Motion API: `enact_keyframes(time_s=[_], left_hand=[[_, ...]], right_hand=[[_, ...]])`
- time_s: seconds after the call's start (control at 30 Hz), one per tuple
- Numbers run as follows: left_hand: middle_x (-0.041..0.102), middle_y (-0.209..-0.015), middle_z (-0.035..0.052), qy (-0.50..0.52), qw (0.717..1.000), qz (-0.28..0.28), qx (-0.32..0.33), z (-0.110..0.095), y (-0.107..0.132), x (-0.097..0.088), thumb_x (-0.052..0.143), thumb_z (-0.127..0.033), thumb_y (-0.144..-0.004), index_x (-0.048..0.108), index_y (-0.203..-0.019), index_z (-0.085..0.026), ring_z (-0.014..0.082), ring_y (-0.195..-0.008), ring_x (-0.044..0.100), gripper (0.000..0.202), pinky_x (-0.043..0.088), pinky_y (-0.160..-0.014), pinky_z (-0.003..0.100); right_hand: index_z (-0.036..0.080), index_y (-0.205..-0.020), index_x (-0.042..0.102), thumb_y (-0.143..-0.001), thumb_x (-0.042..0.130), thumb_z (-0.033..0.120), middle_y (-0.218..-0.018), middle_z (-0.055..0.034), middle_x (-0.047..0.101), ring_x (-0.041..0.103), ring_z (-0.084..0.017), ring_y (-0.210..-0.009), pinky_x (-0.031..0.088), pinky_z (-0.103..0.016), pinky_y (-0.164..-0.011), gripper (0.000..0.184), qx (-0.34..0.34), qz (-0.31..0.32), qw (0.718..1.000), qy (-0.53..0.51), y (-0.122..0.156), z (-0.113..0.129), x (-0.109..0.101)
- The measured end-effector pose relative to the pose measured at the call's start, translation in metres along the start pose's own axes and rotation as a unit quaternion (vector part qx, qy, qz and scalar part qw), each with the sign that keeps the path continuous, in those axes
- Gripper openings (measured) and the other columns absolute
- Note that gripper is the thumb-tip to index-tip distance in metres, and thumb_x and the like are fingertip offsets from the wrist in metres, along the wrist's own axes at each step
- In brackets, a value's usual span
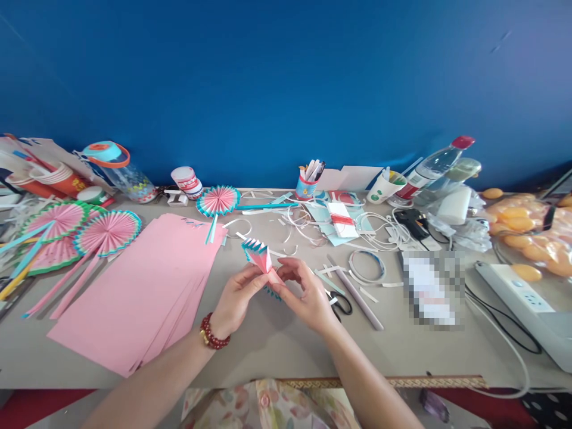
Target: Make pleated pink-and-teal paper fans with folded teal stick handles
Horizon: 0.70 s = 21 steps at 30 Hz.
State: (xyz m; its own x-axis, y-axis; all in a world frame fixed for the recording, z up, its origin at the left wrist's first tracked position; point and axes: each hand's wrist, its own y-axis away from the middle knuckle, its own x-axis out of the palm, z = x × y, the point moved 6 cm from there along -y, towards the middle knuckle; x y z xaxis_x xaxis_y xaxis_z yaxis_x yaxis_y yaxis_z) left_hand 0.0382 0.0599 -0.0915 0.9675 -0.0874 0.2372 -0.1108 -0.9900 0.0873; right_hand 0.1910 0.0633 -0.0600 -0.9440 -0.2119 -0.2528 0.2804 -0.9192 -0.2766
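A pleated paper fan (258,255), pink and white with blue-green zigzag edges, is held over the middle of the table between both hands. My left hand (239,298) pinches its folded middle between thumb and fingers. From the other side, my right hand (302,293) grips the same middle, thumb pressed against the paper. Part of the fan's lower half shows under the fingers; the rest is hidden by the hands. To the left lies a stack of pink paper sheets (134,292). Scissors (342,302) with black handles rest just right of my right hand.
Finished pleated fans (108,233) lie at the left, and another fan (218,202) lies at the back. Paper scraps, a grey stick (357,295) and a tape roll (367,266) are on the right. Farther right are a glue gun (412,223), phone (431,289) and power strip (529,298).
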Motion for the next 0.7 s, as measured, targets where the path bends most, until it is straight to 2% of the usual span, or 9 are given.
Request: enact_keyframes(time_s=[0.2, 0.33, 0.53, 0.7], left_hand=[[0.075, -0.099, 0.0045, 0.093, 0.995, -0.001, -0.040, 0.003, -0.002, 0.000, 0.077, -0.035, -0.080, 0.077, -0.096, -0.021, 0.0205, -0.099, 0.064, 0.021, 0.045, -0.097, 0.037], [0.075, -0.095, 0.0053, 0.110, 0.992, -0.014, -0.058, 0.006, -0.002, -0.001, 0.078, -0.034, -0.078, 0.076, -0.095, -0.019, 0.0198, -0.093, 0.065, 0.023, 0.048, -0.094, 0.037], [0.074, -0.095, 0.0029, 0.035, 0.998, -0.034, -0.032, 0.007, 0.001, 0.000, 0.076, -0.037, -0.080, 0.074, -0.091, -0.020, 0.0197, -0.096, 0.065, 0.020, 0.048, -0.094, 0.034], [0.069, -0.087, 0.0022, -0.075, 0.996, -0.035, 0.021, -0.004, 0.003, 0.005, 0.067, -0.041, -0.087, 0.071, -0.086, -0.019, 0.0184, -0.088, 0.062, 0.022, 0.049, -0.083, 0.030]], right_hand=[[0.023, -0.106, 0.057, -0.088, 0.063, 0.022, -0.095, -0.0040, 0.068, 0.066, -0.018, -0.082, 0.056, -0.032, -0.076, 0.019, -0.036, -0.028, 0.997, 0.062, 0.000, 0.008, -0.006], [0.024, -0.103, 0.064, -0.090, 0.057, 0.017, -0.098, -0.0064, 0.068, 0.065, -0.021, -0.092, 0.054, -0.036, -0.080, 0.016, -0.098, -0.012, 0.986, 0.134, -0.002, 0.018, -0.006], [0.024, -0.097, 0.064, -0.091, 0.055, 0.016, -0.101, -0.0074, 0.067, 0.063, -0.022, -0.092, 0.052, -0.038, -0.081, 0.014, -0.135, -0.019, 0.972, 0.192, -0.003, 0.024, -0.005], [0.024, -0.091, 0.061, -0.092, 0.055, 0.016, -0.094, -0.0064, 0.067, 0.061, -0.022, -0.091, 0.051, -0.038, -0.081, 0.010, -0.132, -0.029, 0.966, 0.218, -0.003, 0.026, -0.002]])
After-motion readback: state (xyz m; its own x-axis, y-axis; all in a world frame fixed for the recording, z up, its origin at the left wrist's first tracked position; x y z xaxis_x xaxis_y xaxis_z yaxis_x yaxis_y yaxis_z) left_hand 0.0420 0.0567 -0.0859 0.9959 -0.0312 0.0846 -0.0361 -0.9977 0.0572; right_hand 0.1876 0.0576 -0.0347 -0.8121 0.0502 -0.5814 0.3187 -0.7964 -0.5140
